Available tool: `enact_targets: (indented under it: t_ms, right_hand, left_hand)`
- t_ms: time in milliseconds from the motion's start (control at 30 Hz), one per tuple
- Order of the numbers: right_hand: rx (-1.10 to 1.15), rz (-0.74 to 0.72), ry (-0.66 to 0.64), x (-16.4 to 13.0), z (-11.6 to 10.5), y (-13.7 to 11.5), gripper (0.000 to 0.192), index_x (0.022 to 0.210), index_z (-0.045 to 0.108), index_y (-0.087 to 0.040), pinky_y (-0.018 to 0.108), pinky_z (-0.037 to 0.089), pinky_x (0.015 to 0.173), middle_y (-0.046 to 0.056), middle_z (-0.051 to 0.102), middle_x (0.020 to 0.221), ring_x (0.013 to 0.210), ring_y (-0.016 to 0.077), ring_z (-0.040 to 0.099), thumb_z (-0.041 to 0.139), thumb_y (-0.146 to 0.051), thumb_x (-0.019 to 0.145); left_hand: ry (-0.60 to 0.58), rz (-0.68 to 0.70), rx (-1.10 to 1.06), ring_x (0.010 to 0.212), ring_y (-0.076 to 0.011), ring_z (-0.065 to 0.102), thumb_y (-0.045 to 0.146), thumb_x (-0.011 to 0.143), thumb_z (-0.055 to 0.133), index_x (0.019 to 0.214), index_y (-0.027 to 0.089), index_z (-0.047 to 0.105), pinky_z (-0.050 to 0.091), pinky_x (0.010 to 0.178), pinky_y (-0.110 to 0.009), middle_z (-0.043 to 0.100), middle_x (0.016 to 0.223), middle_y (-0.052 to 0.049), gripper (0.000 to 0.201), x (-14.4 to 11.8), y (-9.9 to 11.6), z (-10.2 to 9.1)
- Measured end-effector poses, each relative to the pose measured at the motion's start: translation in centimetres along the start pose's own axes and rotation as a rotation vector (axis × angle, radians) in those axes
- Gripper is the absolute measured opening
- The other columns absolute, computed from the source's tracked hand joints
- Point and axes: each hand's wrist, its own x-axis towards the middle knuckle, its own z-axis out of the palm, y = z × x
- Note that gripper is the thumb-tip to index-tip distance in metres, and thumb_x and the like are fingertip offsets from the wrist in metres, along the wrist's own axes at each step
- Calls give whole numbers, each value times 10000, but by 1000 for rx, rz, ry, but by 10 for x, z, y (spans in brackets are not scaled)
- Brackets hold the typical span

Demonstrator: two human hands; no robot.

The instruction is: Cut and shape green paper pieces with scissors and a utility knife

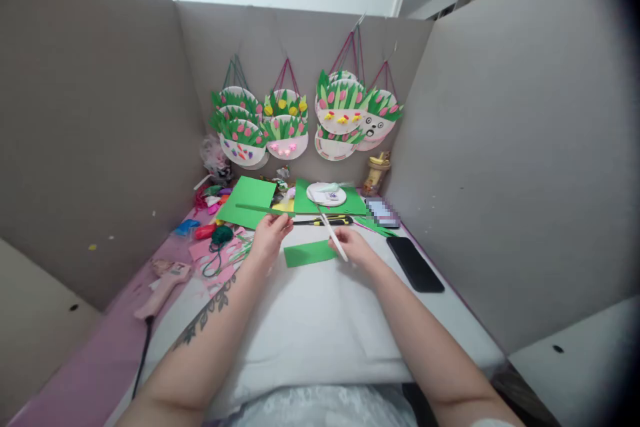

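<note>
Pinched between the thumb and fingers of my left hand [270,238] is a narrow green paper strip [255,207], raised above the table. My right hand [354,247] is closed around a pair of white-handled scissors [334,236], seen nearly edge-on, with the thin blades pointing away and to the left. A green paper rectangle [306,254] is between my hands, its right end reaching my right fingers; whether they touch it I cannot tell. Beyond my hands lies a yellow-and-black utility knife [340,220].
Green sheets [250,190] and a white paper plate [337,196] lie at the back. A glue gun [165,288], dark green yarn [222,235] and pink scraps are left; a black phone [414,263] is right. Decorated plate baskets [287,145] hang on the grey partition [300,33].
</note>
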Motion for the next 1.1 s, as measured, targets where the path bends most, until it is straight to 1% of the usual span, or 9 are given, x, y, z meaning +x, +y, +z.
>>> enact_targets:
  t_ms: [33,100,167,233,367,500,667,933,1100]
  right_hand:
    - [89,19,-73,-2,11,-5,286,734,504,-183,250,385,559,-18,527,654,573,116,475,648,-413,646]
    - [178,14,-206,-8,28,-15,337,762,501,-180,251,397,557,-6,530,686,583,115,488,652,-461,654]
    - [202,6,-312,-14,36,-22,396,830,509,-175,260,419,570,17,551,753,615,123,512,633,-519,680]
    - [191,17,-363,-19,40,-25,436,886,505,-175,276,445,597,28,555,802,646,131,529,643,-534,679]
    - [162,39,-393,-22,42,-25,446,903,489,-180,303,478,652,11,536,804,664,134,535,691,-485,647]
    - [112,57,-383,-22,46,-25,391,871,483,-180,281,474,611,3,530,763,636,124,532,646,-494,705]
    - [105,58,-370,-23,49,-27,380,853,480,-181,257,455,581,-13,514,727,599,109,524,648,-490,709]
    - [126,87,-379,-23,47,-30,356,826,477,-188,243,437,553,-21,514,709,574,104,521,656,-466,694]
    - [150,87,-390,-23,48,-29,306,824,475,-189,242,440,561,-32,500,692,568,97,506,654,-392,681]
  left_hand:
    - [-5,8,-2,693,-101,589,316,572,794,669,159,511,496,759,-285,580,677,14,339,-1,3,1]
    - [5,35,8,677,-97,579,337,588,782,656,159,499,497,753,-285,565,658,20,341,-3,8,2]
    - [25,59,34,659,-94,568,367,603,767,658,158,498,497,731,-280,567,658,16,345,-5,10,3]
    - [42,75,67,663,-104,573,399,623,744,661,161,495,498,707,-280,585,675,1,346,-5,10,4]
    - [65,120,155,729,-146,610,435,654,706,666,168,498,506,709,-298,596,691,-11,338,-4,6,3]
    - [54,146,210,783,-171,635,442,663,700,670,166,503,519,761,-335,596,696,-7,339,-6,3,4]
    - [26,146,259,733,-167,635,446,682,694,703,160,532,534,722,-329,613,703,-17,329,-11,4,5]
    - [25,172,288,709,-166,628,469,685,699,697,160,536,531,683,-307,609,685,-19,349,-13,4,6]
    - [20,187,313,698,-164,626,461,699,690,693,159,534,527,668,-300,605,674,-15,339,-13,4,6]
